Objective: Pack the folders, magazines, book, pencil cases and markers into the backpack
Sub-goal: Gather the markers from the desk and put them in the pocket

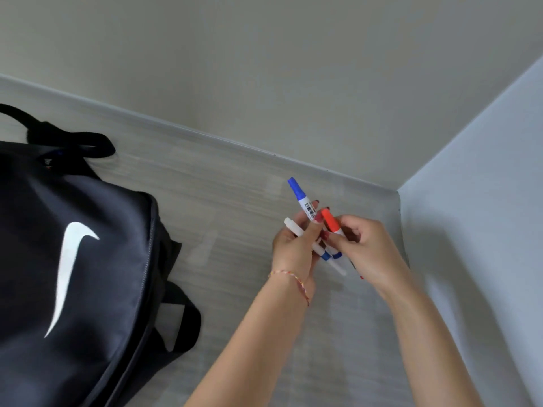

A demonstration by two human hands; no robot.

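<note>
The black backpack point(73, 259) lies flat on the grey wood-grain surface point(223, 201), filling the lower left of the view. Its front panel faces up and shows a white swoosh logo point(69, 271). The black carry handle point(70, 139) loops out from its top end, and a black shoulder strap point(179, 315) bulges out from its right edge. The zip along the backpack's right side looks shut, though the top end is too dark to read.

To the right of the backpack, well apart from it, both hands meet above the surface with a bundle of markers between them. The left hand point(293, 248) has its fingers and thumb curled round 2 markers. One is a blue-capped marker point(301, 201) with a white printed barrel, its cap pointing up and away from the backpack. The other is a white-ended marker point(295, 229), whose pale end sticks out toward the backpack and whose blue end shows below the hand. A thin red-and-yellow thread bracelet point(293, 277) circles the left wrist.

The right hand point(364, 245), on the side farther from the backpack, pinches a red-capped marker point(330, 220) between thumb and curled fingers. That red cap lies just beside the blue-capped marker's barrel, touching the left hand's fingertips. Whether more markers sit inside the bundle cannot be told.

Beyond the hands, far from the backpack, the surface ends at 2 pale walls point(293, 69) meeting in a corner.
</note>
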